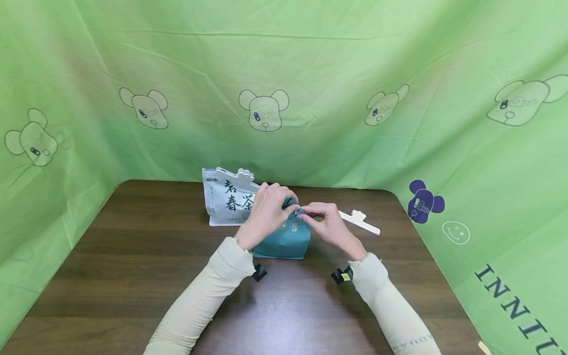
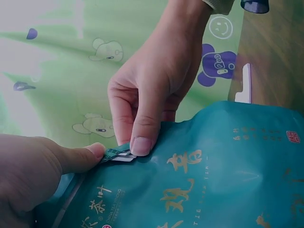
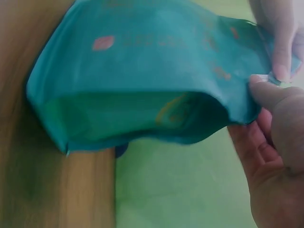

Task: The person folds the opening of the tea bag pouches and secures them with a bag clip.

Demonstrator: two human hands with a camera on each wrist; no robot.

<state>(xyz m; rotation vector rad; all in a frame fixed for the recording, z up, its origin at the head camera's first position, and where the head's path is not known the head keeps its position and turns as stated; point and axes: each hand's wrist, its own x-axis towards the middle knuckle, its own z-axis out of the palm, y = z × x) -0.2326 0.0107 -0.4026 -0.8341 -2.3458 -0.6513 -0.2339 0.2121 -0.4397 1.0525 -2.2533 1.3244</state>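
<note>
The teal bag (image 1: 284, 241) looks like smooth plastic with a soft shine. The white clips (image 1: 361, 224) look like hard, smooth plastic. The brown surface (image 1: 133, 256) looks like wood (one patch is quite shiny). The green sheet (image 1: 310, 59) is wrinkly cloth, and the pale sleeves (image 1: 199, 296) are dull cloth.

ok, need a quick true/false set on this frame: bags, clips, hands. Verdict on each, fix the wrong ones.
1. The left hand and right hand both pinch the top of the teal bag. True.
2. A white clip sits across the top of the white pouch. True.
3. The white pouch lies flat. False: it stands upright.
4. The second clip is right of the teal bag. True.
5. The right hand holds the second clip. False: the clip lies on the table.
</note>
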